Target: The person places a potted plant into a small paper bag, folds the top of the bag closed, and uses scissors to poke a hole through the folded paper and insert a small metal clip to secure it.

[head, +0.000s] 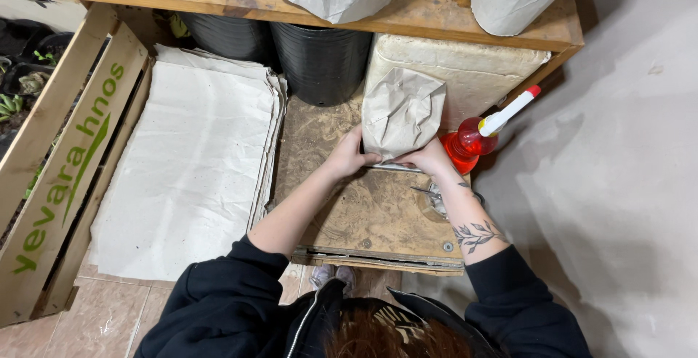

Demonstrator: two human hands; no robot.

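A crumpled grey-brown paper bag [402, 111] stands on a worn chipboard work surface [363, 212]. My left hand [349, 156] grips the bag's lower left edge. My right hand [430, 158] holds its lower right edge, close to a thin grey strip that lies along the bag's bottom. Both hands press the bottom of the bag against the board. My forearms reach in from below, in black sleeves.
A stack of flat paper sheets [190, 162] lies left of the board. A wooden crate [65, 162] leans at far left. A red squeeze bottle [476, 140] stands right of the bag. Black pots [320, 60] and a pale block [472, 67] sit behind, under a wooden shelf [429, 9] holding pale bags.
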